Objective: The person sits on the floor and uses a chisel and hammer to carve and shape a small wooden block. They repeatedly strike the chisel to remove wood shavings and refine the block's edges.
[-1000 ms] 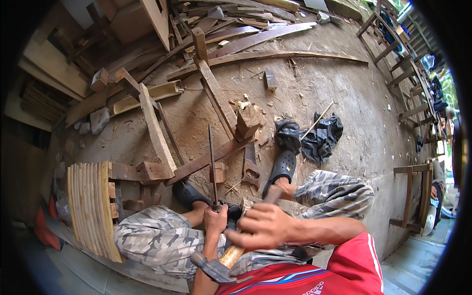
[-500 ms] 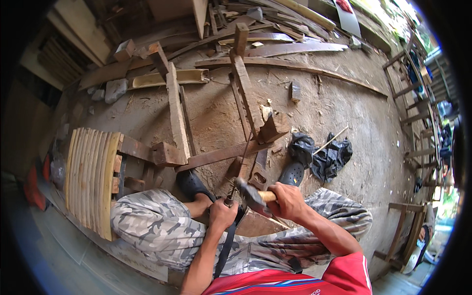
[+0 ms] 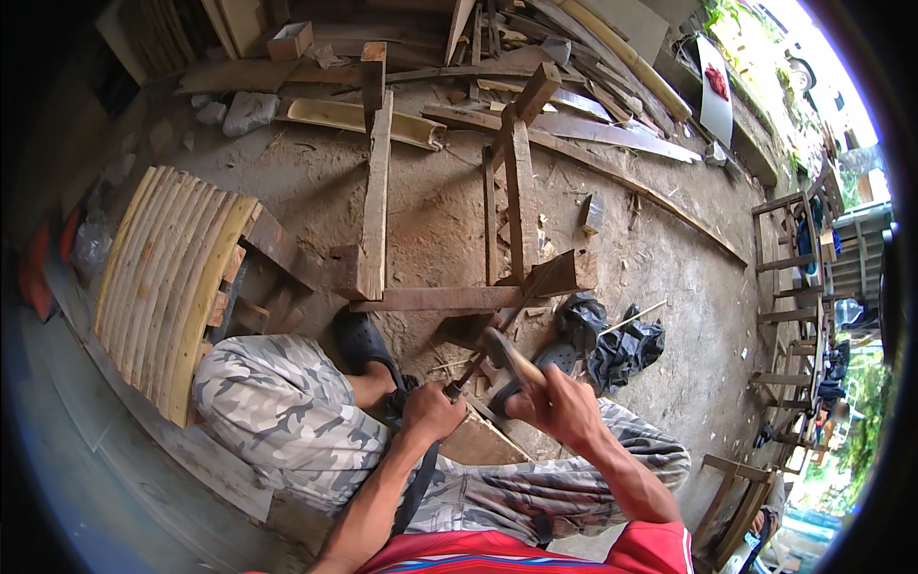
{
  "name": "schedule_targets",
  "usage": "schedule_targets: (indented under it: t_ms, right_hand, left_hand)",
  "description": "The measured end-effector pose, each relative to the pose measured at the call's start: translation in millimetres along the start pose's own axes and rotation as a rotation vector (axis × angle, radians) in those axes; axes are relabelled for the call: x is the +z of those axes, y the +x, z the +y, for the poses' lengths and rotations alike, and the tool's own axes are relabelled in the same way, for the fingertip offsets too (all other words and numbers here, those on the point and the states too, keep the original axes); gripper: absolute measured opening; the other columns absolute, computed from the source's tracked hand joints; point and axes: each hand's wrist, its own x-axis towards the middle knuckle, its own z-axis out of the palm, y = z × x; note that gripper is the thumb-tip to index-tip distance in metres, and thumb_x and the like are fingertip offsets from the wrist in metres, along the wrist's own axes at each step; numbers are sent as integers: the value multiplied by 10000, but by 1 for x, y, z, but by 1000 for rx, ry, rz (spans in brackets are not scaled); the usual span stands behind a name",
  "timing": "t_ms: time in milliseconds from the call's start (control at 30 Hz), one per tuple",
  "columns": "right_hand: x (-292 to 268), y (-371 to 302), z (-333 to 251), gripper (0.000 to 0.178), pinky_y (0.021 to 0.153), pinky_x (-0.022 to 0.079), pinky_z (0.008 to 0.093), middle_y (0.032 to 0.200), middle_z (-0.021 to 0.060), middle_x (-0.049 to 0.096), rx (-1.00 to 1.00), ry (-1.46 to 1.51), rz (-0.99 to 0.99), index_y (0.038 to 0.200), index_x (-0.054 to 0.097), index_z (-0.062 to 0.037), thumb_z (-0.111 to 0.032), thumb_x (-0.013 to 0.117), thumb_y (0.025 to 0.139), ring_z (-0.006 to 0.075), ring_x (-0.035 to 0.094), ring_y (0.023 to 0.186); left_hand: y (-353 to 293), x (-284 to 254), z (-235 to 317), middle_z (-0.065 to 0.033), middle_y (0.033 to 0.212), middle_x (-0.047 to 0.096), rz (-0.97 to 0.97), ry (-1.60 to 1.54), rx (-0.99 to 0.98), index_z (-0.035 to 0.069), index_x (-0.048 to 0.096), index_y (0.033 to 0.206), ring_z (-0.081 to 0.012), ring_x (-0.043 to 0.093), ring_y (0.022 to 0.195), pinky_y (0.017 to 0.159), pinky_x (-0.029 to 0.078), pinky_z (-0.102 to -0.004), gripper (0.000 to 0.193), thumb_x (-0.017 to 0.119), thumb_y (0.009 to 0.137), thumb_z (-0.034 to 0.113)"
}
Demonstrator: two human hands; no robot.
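Observation:
My right hand is closed around the wooden handle of a hammer; its head is blurred and hangs over a long thin dark tool. My left hand grips the near end of that tool, just above my lap. The tool's kind is unclear; it slants away toward a wooden frame of posts and rails on the ground. A flat wooden board lies between my legs, partly under the hands.
A slatted wooden piece stands at my left. Crumpled black plastic lies by my right shoe. Across the back lie scrap planks and a split bamboo length. Wooden racks line the right side.
The view has shifted, so the frame sits straighter and farther right in the picture. My right hand has moved the hammer slightly; both hands keep their grips.

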Motion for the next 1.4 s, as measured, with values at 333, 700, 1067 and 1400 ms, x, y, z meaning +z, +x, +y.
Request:
schedule_targets:
  t_ms: [333, 700, 1067, 1400]
  right_hand:
    - [37, -26, 36, 295, 552, 510, 428, 744, 163, 643, -196, 75, 398, 1060, 579, -12, -164, 734, 861, 378, 664, 643]
    - [18, -29, 24, 230, 505, 475, 353, 735, 136, 622, -652, 332, 773, 986, 579, -8, -84, 706, 810, 258, 629, 587]
    - [58, -31, 47, 302, 564, 527, 431, 797, 135, 676, -155, 1, 332, 1094, 604, -44, -116, 715, 822, 343, 685, 659]
    - [17, -27, 10, 297, 521, 459, 368, 723, 103, 600, -476, 74, 386, 947, 612, -49, -157, 778, 725, 276, 601, 563]
  left_hand:
    - [-3, 4, 12, -241, 855, 711, -95, 45, -69, 66, 751, 963, -437, 697, 885, 804, 569, -496, 286, 689, 823, 307]
    - [-4, 0, 17, -243, 889, 717, -126, 44, -74, 64, 742, 1018, -443, 693, 903, 820, 571, -501, 332, 691, 825, 329]
    - [-15, -2, 5, -262, 838, 708, -20, -11, -25, 17, 738, 962, -444, 701, 859, 804, 572, -494, 323, 682, 811, 297]
    - [-14, 0, -11, -252, 841, 710, -34, -1, -71, 29, 742, 930, -448, 696, 870, 809, 570, -509, 321, 656, 828, 322]
